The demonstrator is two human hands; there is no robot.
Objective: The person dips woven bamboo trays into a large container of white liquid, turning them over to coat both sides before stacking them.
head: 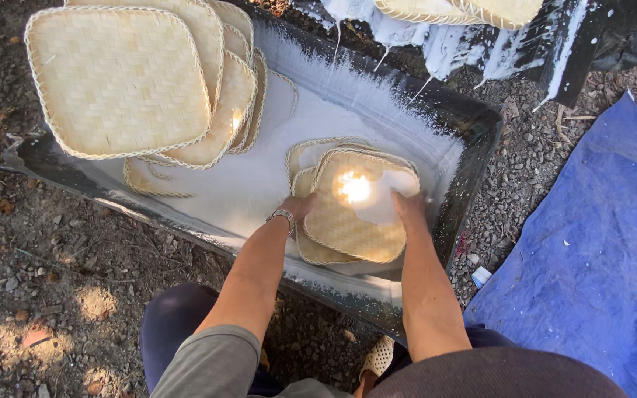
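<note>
My left hand point(300, 206) and right hand point(409, 208) curl their fingers onto opposite edges of the woven tray point(355, 217), near the trough's point(473, 140) right end.

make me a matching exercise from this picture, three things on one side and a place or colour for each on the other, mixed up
Things:
1. woven tray held by both hands
2. stack of woven trays
3. tarp

Places or colours:
a. blue, on the gravel at the right
b. partly under white liquid in the black trough
c. dry, piled at the trough's upper left

Pairs: 1-b, 2-c, 3-a

Grey short sleeve point(211, 357), metal wristwatch point(282, 216), dark trousers point(175, 313), woven shoe point(379, 357)
</note>
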